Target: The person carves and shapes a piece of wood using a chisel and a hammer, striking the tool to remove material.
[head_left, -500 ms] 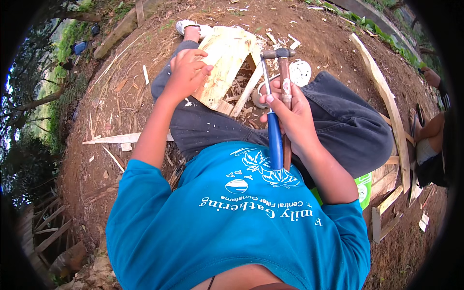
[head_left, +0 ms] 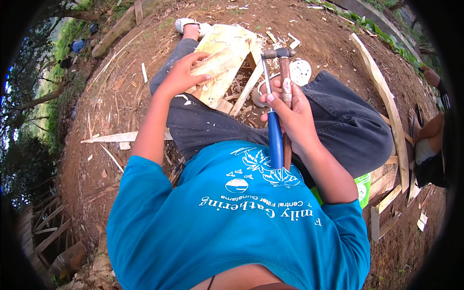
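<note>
My left hand [head_left: 186,76] is open, its fingers spread over the left side of a pale wooden board [head_left: 227,53]. Whether the fingertips touch the wood I cannot tell. The board lies slanted between my legs, above wooden pieces. My right hand [head_left: 295,113] is closed round two tools held side by side. One is a hammer [head_left: 286,67] with a dark metal head and brown wooden handle, head pointing away from me. The other looks like a chisel [head_left: 275,140], with a blue handle and a long narrow metal blade reaching up beside the hammer head.
Wood shavings and offcuts litter the brown soil. A long pale plank [head_left: 386,96] lies to the right, near another person's leg [head_left: 427,137]. Below it are more wooden pieces [head_left: 389,200] and a green item [head_left: 363,188]. A white perforated shoe [head_left: 300,72] shows beyond my right hand.
My left hand has come down and slightly toward me along the board's left side, its fingers now more spread. My right hand stays in place with the hammer and chisel.
</note>
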The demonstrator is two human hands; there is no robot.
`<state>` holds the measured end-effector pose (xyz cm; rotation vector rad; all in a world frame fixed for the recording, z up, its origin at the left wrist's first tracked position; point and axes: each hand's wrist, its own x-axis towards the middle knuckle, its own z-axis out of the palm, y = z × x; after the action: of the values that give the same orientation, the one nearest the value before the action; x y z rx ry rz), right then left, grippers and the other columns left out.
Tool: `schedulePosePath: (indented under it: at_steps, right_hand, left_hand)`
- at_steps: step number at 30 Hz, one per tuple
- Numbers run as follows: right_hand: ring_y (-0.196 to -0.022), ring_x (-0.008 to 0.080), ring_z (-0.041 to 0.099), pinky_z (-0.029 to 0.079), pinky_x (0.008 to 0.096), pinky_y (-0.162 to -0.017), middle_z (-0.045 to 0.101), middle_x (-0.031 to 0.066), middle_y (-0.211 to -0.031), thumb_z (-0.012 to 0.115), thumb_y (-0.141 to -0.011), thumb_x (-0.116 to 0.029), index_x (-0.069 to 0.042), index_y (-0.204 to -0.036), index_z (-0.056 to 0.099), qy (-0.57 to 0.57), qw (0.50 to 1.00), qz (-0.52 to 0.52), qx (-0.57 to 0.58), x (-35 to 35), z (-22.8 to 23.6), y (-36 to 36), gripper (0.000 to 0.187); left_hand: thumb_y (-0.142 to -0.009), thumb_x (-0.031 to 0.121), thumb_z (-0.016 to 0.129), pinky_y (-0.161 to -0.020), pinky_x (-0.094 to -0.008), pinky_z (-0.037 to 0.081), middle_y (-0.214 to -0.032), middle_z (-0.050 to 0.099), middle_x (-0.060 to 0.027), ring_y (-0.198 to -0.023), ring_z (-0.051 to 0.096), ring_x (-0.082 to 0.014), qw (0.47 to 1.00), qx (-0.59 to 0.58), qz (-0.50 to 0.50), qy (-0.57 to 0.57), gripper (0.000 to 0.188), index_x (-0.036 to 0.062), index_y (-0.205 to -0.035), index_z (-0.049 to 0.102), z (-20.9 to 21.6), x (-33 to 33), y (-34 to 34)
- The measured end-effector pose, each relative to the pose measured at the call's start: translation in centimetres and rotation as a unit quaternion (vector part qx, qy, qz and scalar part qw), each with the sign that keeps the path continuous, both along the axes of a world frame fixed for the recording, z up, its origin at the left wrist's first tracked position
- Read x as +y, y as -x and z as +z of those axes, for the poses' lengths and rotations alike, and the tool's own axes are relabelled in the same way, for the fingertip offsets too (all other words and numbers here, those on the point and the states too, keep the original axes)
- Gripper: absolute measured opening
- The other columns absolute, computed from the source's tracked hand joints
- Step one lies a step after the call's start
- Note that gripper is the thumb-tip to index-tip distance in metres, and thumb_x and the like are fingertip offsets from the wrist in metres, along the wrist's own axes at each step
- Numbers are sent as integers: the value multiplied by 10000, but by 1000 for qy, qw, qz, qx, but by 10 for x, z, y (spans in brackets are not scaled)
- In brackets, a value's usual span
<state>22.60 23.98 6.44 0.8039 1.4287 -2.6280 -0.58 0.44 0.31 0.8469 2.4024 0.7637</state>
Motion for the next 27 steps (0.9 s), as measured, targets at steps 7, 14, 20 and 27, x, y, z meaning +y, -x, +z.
schedulePosePath:
  at_steps: [7,14,20,27]
  right_hand:
    - [-857,141,691,609,255,-663,660,120,-1023,645,-1003,-71,-14,-1284,461,3,1000,-4,5,-4,0,0,341]
    - [-945,136,682,620,254,-676,639,105,-1022,642,-1001,-58,-15,-1273,466,6,1000,-5,-7,-1,1,1,327]
    - [-943,143,685,623,264,-686,640,112,-1023,644,-1000,-60,-6,-1287,461,4,1000,-2,-11,-3,-1,2,344]
    - [-893,150,690,615,264,-675,654,138,-1054,649,-998,-70,-13,-1283,457,-12,999,0,-33,-1,3,4,348]
  left_hand:
    - [-849,255,824,-1097,-394,455,-1404,619,-125,-1295,588,-283,998,-38,-26,31,670,153,-1462,573,7,-4,-1]
    - [-789,180,864,-1057,-366,469,-1302,665,-139,-1192,630,-262,999,16,-4,-50,683,122,-1423,617,24,-21,-10]
    - [-725,134,890,-1068,-376,464,-1313,679,-116,-1216,633,-245,972,-162,-168,-13,674,86,-1361,672,27,-36,-8]
    - [-868,315,795,-988,-404,503,-1248,653,-144,-1151,637,-327,968,218,70,102,646,107,-1445,590,-16,-13,26]
